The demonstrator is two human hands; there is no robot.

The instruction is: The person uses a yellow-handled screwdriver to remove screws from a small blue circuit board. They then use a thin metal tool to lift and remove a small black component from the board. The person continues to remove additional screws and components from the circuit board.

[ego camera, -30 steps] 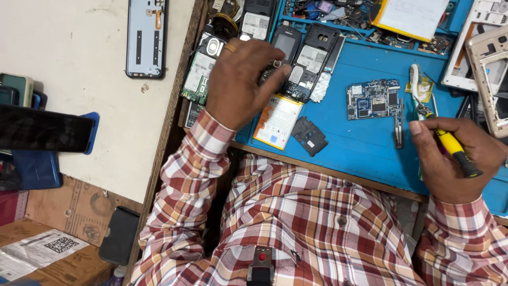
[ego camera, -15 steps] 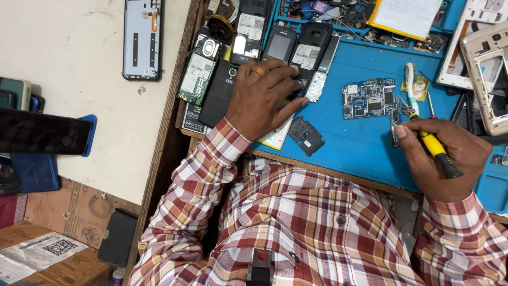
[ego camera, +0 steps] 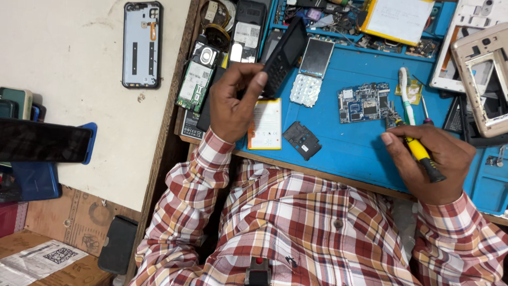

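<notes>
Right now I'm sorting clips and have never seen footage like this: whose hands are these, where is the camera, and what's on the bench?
The single view comes from a camera worn on a person's head, looking down at their own checked-shirt sleeves and bare hands. The left hand lifts a black phone cover off the surface. The right hand grips a yellow-handled screwdriver. On the blue work mat lie a circuit board, a keypad sheet, an orange-edged battery and a toothbrush. A phone back frame rests on the pale table.

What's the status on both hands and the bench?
Left hand lifting black keypad phone off blue mat. Right hand gripping yellow-handled screwdriver, beside circuit board. Orange-edged battery under left hand.
</notes>
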